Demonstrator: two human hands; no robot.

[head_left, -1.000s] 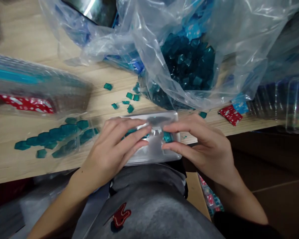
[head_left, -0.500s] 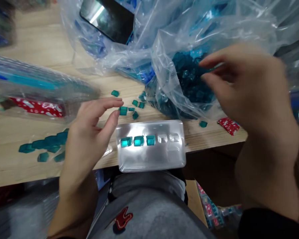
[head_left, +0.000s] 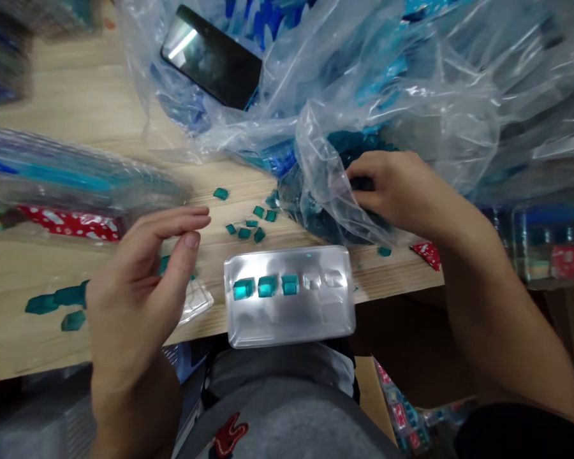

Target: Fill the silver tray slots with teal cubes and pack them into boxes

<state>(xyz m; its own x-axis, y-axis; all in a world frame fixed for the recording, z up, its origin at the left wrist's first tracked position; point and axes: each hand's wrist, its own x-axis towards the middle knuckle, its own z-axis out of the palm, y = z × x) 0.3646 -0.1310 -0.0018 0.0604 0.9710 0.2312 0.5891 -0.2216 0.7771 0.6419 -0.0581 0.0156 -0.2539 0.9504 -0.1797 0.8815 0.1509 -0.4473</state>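
My left hand [head_left: 146, 287] hovers over the wood left of the clear plastic tray [head_left: 291, 328], open, thumb and fingers apart with nothing between them. Three teal cubes [head_left: 266, 287] sit side by side in the tray's upper row; two hollows to their right hold none. My right hand [head_left: 397, 191] reaches into the clear plastic bag [head_left: 316, 146] of dark teal pieces, its fingertips hidden among them and the film. Several small loose teal pieces [head_left: 244, 233] lie on the wood between the bag and the tray.
A black phone [head_left: 213, 57] rests on a bag of blue pieces. Larger teal pieces [head_left: 41, 304] lie at the left, near a clear package with a red dotted part [head_left: 71, 220]. A red dotted packet [head_left: 426, 254] lies by the table's front edge.
My right hand has moved left and down into the bag of teal pieces. My left hand has drawn back leftward from the loose pieces.
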